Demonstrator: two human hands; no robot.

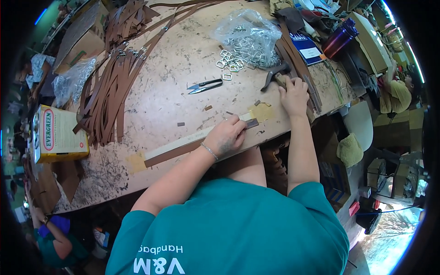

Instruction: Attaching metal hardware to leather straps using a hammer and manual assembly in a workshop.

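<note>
My left hand (227,135) presses with bent fingers on the right end of a brown leather strip (169,155). The strip lies along a pale straight guide (183,142), fixed to the table with yellowish tape (262,111) at its ends. A darker folded end (252,123) of the strip shows just past my fingertips. Farther right, my right hand (294,96) is closed round the handle of a hammer (274,75); its dark head rests at the table, pointing left. Part of the handle is hidden by my fingers. Thread snips (205,86) lie beyond my left hand.
Metal rectangular rings (229,62) spill from a clear plastic bag (247,27). Brown straps with buckles (107,87) hang over the left side, near a yellow-white tin (62,135). A purple bottle (340,39) and blue booklet (307,47) stand at far right. Another person (57,238) is lower left.
</note>
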